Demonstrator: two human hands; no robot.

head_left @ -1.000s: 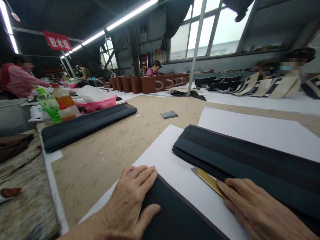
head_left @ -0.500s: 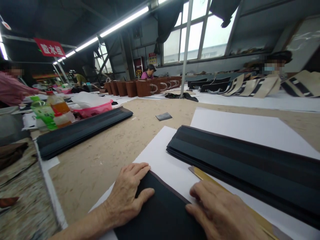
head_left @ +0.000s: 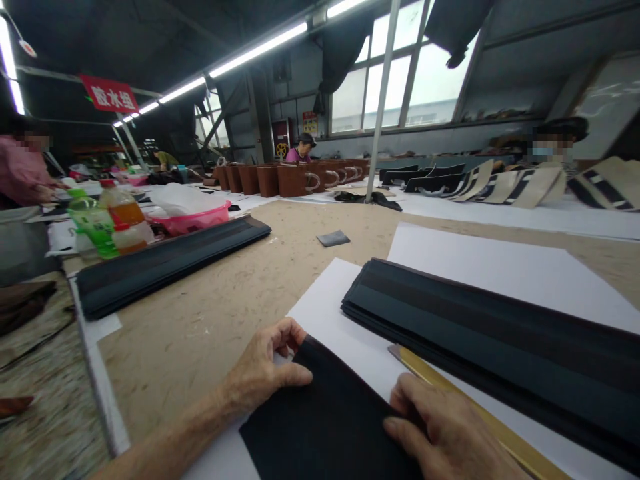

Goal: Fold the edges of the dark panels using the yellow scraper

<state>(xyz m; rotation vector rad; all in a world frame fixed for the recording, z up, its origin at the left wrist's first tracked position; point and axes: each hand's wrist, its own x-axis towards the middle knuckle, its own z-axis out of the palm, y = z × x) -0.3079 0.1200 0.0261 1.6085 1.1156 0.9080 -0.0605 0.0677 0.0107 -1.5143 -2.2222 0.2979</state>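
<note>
Nearest, at 6 o'clock: dark sheet (head_left: 325, 427) lying flat on white paper (head_left: 325, 313). Left hand (head_left: 263, 370) curled over its far-left corner, thumb on top, fingers tucked under the edge. Right hand (head_left: 445, 433) spread flat, pressing its right side. Probably thin, light, limp; best pinched at a corner. At 4 o'clock, brass ruler (head_left: 450, 390); at 2 o'clock, dark stack (head_left: 500, 333).
</note>
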